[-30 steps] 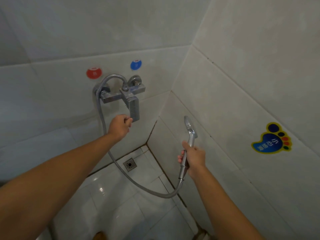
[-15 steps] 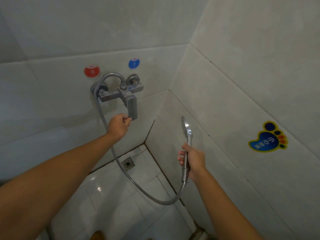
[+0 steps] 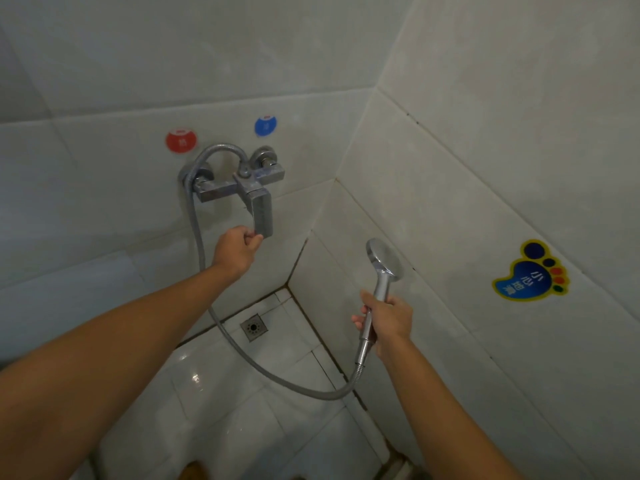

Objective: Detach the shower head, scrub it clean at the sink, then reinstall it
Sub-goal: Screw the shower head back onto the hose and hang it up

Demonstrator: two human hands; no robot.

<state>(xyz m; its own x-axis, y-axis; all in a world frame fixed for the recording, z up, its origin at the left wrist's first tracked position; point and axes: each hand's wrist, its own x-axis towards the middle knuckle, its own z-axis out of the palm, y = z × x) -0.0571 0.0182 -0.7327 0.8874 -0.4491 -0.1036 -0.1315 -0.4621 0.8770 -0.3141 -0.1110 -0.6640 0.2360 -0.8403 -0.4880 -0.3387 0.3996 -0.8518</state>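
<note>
A chrome shower head [image 3: 383, 263] stands upright in front of the right wall, its round face turned toward that wall. My right hand [image 3: 389, 318] grips its handle low down. A metal hose [image 3: 277, 377] runs from the handle's bottom in a loop over the floor and up to the chrome mixer tap [image 3: 242, 183] on the back wall. My left hand [image 3: 237, 249] pinches the lower end of the tap's square lever [image 3: 262, 214], which hangs downward.
A red sticker [image 3: 180, 140] and a blue sticker [image 3: 265, 125] sit on the wall above the tap. A floor drain [image 3: 254, 327] lies in the tiled corner. A blue foot-shaped sticker [image 3: 530, 271] is on the right wall.
My right hand has turned the shower head so its face points more toward the right wall. My left hand stays on the tap lever.
</note>
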